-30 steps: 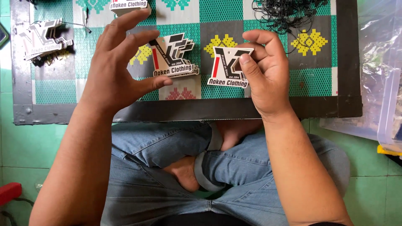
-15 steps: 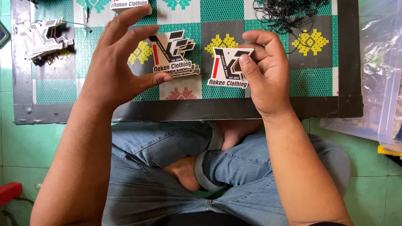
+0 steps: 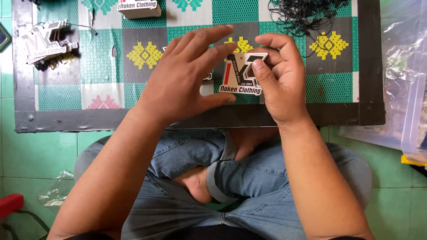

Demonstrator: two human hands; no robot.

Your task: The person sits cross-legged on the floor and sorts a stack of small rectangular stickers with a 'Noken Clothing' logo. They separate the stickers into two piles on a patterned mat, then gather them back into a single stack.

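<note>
1. Pinched between thumb and curled fingers, the right hand [image 3: 278, 80] has its grip clamped on a die-cut cardboard hang tag [image 3: 242, 75], white and black with a red bar, held face up just above the worktop [image 3: 195, 119].
2. Holding it by its right edge leaves the tag's left side free, probably so the other hand can reach it.
3. Left hand [image 3: 187, 80] hovers spread, fingers apart and closed on nothing that shows; its fingertips lie over the tag's top left corner, and whether they touch cannot be told. A second tag peeps out from under its palm.
4. Farther out on the patterned mat [image 3: 102, 58]: a pile of finished tags [image 3: 46, 42] at far left, a stack of tags [image 3: 138, 8] at the top edge, and a tangle of black string loops [image 3: 307, 13] at upper right, all near enough to reach.
</note>
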